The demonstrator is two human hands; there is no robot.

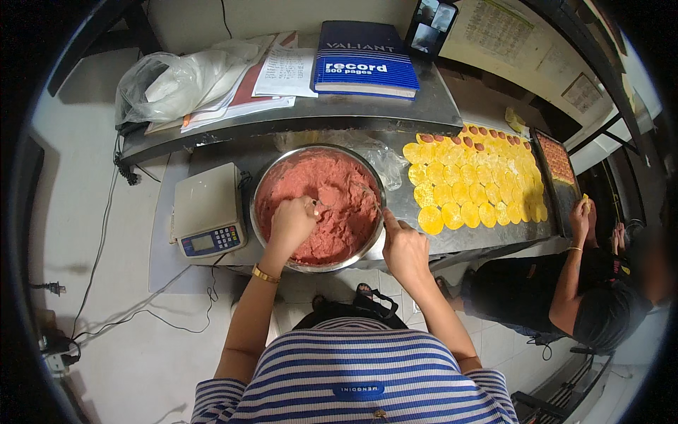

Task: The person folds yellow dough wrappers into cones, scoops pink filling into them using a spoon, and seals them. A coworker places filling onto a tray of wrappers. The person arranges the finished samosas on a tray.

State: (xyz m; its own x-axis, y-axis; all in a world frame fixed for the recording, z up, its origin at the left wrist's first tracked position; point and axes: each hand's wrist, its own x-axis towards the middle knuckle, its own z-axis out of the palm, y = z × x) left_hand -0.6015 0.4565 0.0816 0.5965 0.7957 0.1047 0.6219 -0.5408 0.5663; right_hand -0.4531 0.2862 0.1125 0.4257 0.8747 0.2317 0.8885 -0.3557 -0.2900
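Observation:
A large steel bowl of pink ground meat stands in front of me. Over the meat is my left hand, its fingers curled together; what they pinch, if anything, is hidden. My right hand is closed at the bowl's right rim around the handle of what looks like a metal spoon, whose far end reaches into the meat. To the right, rows of round yellow wrappers lie overlapping on the metal table. Small portions of meat sit on the far rows.
A digital scale stands left of the bowl. Above, a shelf carries a blue record book, papers, a plastic bag and a phone. A dark tray with meat portions stands far right, beside a co-worker. Cables trail across the floor.

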